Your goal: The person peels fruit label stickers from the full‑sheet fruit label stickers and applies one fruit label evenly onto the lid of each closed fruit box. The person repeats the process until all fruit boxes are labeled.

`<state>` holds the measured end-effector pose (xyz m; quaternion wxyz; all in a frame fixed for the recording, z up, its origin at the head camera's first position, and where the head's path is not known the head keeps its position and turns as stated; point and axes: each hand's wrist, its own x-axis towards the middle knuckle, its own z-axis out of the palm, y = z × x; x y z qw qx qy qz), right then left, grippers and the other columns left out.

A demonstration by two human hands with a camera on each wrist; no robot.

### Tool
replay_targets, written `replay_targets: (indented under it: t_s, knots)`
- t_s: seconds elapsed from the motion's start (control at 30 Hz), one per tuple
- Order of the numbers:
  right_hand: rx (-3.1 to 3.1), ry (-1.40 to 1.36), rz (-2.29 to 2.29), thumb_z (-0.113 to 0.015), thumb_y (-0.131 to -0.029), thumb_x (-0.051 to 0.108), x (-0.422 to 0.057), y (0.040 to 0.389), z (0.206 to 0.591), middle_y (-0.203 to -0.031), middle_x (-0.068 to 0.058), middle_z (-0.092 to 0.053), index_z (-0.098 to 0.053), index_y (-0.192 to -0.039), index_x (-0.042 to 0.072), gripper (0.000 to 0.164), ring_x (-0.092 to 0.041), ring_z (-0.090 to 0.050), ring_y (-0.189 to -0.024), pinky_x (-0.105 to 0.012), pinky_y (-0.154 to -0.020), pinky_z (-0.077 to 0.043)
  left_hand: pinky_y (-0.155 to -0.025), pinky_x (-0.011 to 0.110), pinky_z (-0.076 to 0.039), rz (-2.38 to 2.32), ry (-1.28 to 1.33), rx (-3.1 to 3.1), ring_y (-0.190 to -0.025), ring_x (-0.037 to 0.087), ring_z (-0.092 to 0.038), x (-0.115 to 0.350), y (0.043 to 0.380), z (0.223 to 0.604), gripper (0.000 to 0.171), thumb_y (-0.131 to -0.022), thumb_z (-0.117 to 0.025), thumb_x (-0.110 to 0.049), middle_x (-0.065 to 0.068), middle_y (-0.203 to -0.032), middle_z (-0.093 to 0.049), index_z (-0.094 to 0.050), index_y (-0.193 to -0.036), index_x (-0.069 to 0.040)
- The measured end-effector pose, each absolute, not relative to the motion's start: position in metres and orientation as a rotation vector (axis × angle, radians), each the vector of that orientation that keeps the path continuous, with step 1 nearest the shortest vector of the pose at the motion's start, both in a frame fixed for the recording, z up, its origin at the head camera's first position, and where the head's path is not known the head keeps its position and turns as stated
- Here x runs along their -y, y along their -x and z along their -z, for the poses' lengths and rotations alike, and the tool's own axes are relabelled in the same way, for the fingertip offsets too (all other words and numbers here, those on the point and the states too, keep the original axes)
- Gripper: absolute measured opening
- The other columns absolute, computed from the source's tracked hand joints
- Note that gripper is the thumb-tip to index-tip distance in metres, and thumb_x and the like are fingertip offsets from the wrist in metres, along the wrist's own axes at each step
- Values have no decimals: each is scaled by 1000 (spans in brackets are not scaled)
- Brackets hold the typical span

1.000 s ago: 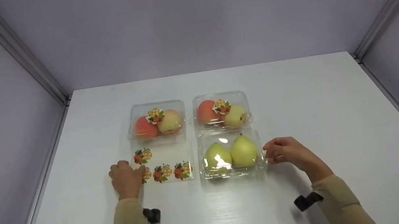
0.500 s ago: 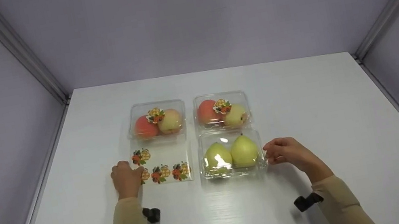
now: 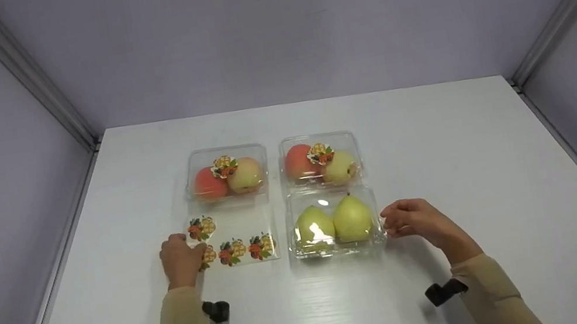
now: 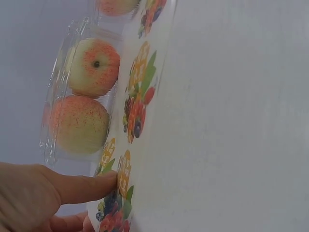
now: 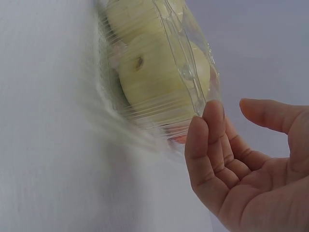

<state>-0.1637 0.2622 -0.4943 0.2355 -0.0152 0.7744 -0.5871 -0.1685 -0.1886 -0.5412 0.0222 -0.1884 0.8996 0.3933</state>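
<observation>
My left hand is at the left edge of a clear sheet of fruit stickers and pinches it. In the left wrist view the thumb lies on a sticker, and the other fingers are partly hidden. Several fruit-print stickers show on the sheet. To its right stands a closed clear clamshell box with two green pears inside. Beside that box's right side is my right hand, fingers loosely bent. Its fingertips are at the box edge; contact is hard to tell.
Two more closed clear clamshell boxes, the left box and the right box, stand behind, each with two peach-like fruits and a sticker on the lid. Grey panels enclose the white table.
The sticker sheet has slid slightly left. My left hand moved a little right, then stayed almost in place, with its forearm shifting slightly left. My right hand and the boxes have stayed put.
</observation>
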Motion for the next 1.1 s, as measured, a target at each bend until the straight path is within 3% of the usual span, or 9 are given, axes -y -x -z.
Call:
replay_targets:
  t_s: [0.23,0.4,0.5,0.67,0.93,1.0,1.1]
  knots:
    - [-2103,39,1617,-49,-98,15,-261,162,490,-78,8,-61,-54,-115,-10,31,-5,-62,-73,-21,-74,-56,-103,54,-43,-1351,535,-2654,-124,48,-47,193,169,534,56,-86,-61,-11,37,-132,-47,-44,-130,18]
    - [-2098,48,1625,-50,-98,15,-260,163,491,-78,8,-61,-56,-112,-8,28,-5,-62,-73,-22,-74,-56,-95,48,-48,-1345,548,-2621,-116,42,-54,193,168,529,49,-88,-58,-12,33,-129,-53,-46,-128,13]
    - [-2099,48,1627,-50,-97,14,-261,163,492,-78,7,-61,-56,-112,-9,28,-5,-62,-73,-21,-74,-56,-83,37,-53,-1356,565,-2587,-103,33,-60,193,169,526,48,-90,-59,-12,31,-127,-54,-46,-130,12]
    - [-2111,43,1626,-48,-96,11,-261,164,493,-78,7,-62,-53,-114,-13,31,-5,-63,-73,-21,-74,-56,-56,20,-48,-1458,570,-2484,-66,9,-57,196,170,520,44,-92,-59,-11,22,-110,-62,-47,-129,10]
    - [-2125,42,1622,-49,-96,12,-260,164,491,-78,7,-62,-52,-117,-15,34,-5,-62,-73,-22,-75,-56,-54,20,-45,-1591,505,-2381,-55,4,-51,198,172,510,43,-94,-56,-10,3,-78,-60,-42,-131,9]
    - [-2122,47,1627,-49,-97,13,-259,164,490,-78,7,-62,-52,-117,-14,34,-5,-62,-73,-22,-75,-56,-56,19,-46,-1595,487,-2385,-60,4,-53,197,172,507,43,-94,-57,-11,9,-83,-64,-43,-130,9]
    - [-2111,56,1639,-50,-97,14,-259,163,489,-79,7,-62,-53,-116,-13,32,-5,-62,-74,-22,-76,-56,-64,18,-47,-1569,447,-2422,-73,6,-60,194,170,502,42,-94,-59,-13,24,-109,-67,-45,-128,8]
